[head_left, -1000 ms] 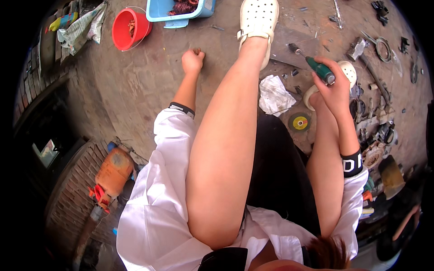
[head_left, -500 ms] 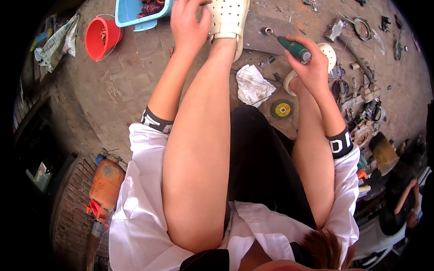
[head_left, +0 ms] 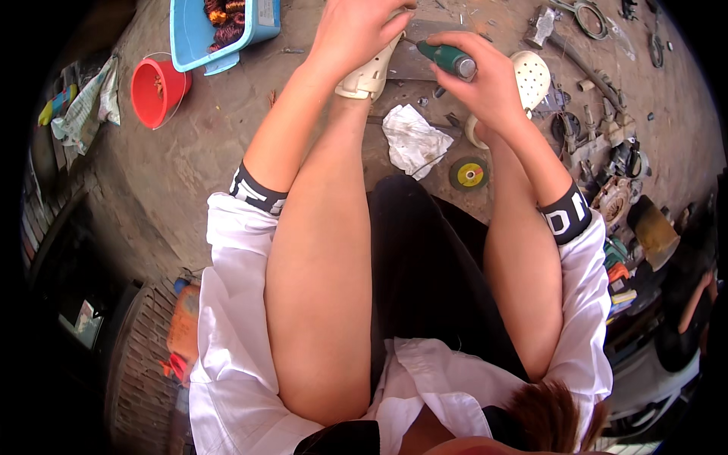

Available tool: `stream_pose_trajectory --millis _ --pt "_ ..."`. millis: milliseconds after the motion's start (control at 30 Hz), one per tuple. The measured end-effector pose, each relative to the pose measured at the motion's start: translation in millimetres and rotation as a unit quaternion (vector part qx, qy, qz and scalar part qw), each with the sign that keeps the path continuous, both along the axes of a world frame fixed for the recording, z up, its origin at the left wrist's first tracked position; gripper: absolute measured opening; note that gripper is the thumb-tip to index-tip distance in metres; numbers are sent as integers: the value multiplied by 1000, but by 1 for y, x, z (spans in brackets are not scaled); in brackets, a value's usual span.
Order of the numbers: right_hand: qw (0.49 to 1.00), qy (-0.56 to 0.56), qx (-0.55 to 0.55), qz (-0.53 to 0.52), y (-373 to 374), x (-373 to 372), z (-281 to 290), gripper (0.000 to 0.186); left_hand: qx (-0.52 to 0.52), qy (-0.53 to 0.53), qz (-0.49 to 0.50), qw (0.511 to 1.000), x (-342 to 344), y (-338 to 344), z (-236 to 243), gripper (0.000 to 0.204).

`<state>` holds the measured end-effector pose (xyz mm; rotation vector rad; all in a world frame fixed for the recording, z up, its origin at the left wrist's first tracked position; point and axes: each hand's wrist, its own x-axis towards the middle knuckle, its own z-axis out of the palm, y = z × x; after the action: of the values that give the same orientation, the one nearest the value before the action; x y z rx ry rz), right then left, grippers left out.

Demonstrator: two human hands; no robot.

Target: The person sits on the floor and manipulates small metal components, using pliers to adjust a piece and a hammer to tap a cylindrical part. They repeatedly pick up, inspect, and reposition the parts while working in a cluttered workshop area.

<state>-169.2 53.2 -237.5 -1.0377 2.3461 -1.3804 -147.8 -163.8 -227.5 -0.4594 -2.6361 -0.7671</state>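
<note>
My left hand (head_left: pixel 353 26) is at the top centre over the cream clog (head_left: pixel 362 82) on my left foot, fingers curled; whatever they hold is hidden. My right hand (head_left: pixel 489 87) grips a green-handled tool (head_left: pixel 446 59) with a metal end cap, its far end pointing toward my left hand; whether they touch I cannot tell. A dark metal plate (head_left: pixel 421 70) lies beneath. A crumpled white cloth (head_left: pixel 413 140) and a yellow-and-green disc (head_left: pixel 469 174) lie on the floor between my legs. My right foot wears another cream clog (head_left: pixel 531 76).
A blue basin (head_left: pixel 254 23) with coils and a red bucket (head_left: pixel 159 91) stand upper left. A hammer (head_left: pixel 542 29) and several metal parts (head_left: pixel 610 197) lie right. An orange container (head_left: pixel 182 318) is lower left. Another person's arm (head_left: pixel 690 307) shows at the far right.
My left hand has risen from beside my leg to over the left clog. My right hand has moved up and left with the green tool. The view has shifted, showing more of the other person.
</note>
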Motion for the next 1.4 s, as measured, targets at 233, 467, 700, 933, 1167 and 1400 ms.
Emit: stream_pose_trajectory --millis 233,467,700,933,1167,1400 --pt "1000 -24 -6 6 2 7 -2 30 69 -28 5 997 -2 4 -20 19" --pt "999 -38 3 -12 7 7 2 31 -43 48 32 997 -4 14 -11 18" --pt "998 -45 0 -44 8 9 6 32 -263 -2 -70 962 8 32 -25 9" --pt "987 -134 -38 -86 20 -2 8 28 -387 -121 14 914 -5 45 -49 15" --pt "971 -193 -38 -134 32 -11 19 27 -536 -141 -31 832 -15 52 -61 17" --pt "978 -171 -33 -117 29 -14 4 23 -406 -252 -123 870 -33 39 -80 16"
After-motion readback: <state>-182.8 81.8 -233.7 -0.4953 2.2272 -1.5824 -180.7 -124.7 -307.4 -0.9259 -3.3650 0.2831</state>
